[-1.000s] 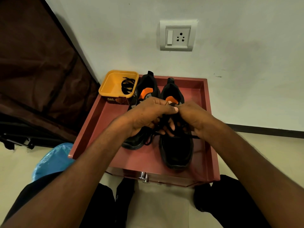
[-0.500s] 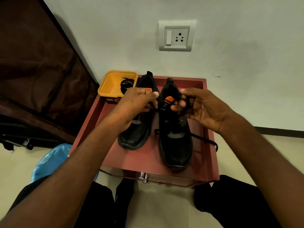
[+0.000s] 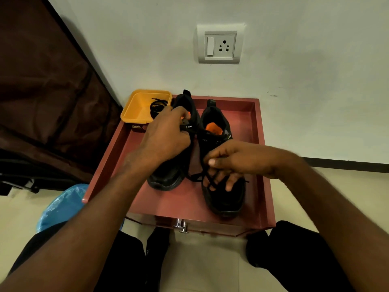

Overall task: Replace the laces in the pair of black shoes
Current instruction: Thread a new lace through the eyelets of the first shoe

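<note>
Shoes (image 3: pixel 223 186) sit mid-tray (image 3: pixel 261 165); right hand (image 3: pixel 242 163) pinches lace (image 3: pixel 207 180).

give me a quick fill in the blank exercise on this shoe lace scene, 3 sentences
1. The spare black lace lies coiled in the ____ tub.
2. Both black shoes stand on a ____ tray.
3. The right hand pinches a lace over the shoe on the ____.

Missing words: yellow; red; right

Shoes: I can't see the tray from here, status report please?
Left hand grips left shoe tongue. Right hand pinches lace over right shoe. Spare lace in yellow tub. Nothing blocking.
</note>
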Motion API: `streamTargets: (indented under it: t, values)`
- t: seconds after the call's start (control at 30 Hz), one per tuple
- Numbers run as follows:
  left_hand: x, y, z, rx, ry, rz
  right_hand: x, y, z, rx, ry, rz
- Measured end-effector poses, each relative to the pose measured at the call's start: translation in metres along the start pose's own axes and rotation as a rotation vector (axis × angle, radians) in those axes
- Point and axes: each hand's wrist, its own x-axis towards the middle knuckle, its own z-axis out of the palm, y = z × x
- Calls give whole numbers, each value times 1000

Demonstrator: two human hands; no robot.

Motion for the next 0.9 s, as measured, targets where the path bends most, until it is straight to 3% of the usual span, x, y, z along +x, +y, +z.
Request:
streamTargets:
  t: [0.1, 0.17, 0.27, 0.33, 0.43, 0.53, 0.73, 0.9]
  values:
    - [-1, 11, 10, 28, -37, 178, 4, 2, 8, -166, 82, -62]
    - [0, 18, 16, 42, -69, 272, -2, 2, 4, -98, 118, -60]
    - [3, 24, 27, 117, -121, 355, -17, 2, -6, 67, -30, -76]
    - [3, 26, 34, 202, -156, 355, -22, 6, -7, -30, -67, -103]
    - [1, 24, 47, 287, -135, 329, -15, 14, -6, -353, 298, -75]
    - [2, 28, 51, 258, -52, 303, -14, 19, -8, -361, 589, -33]
    - [3, 35, 35, 25, 15, 295, -22, 26, -15, -202, 778, 57]
    - [2, 42, 13, -241, 91, 276, -27, 15, -26, -34, 1057, -128]
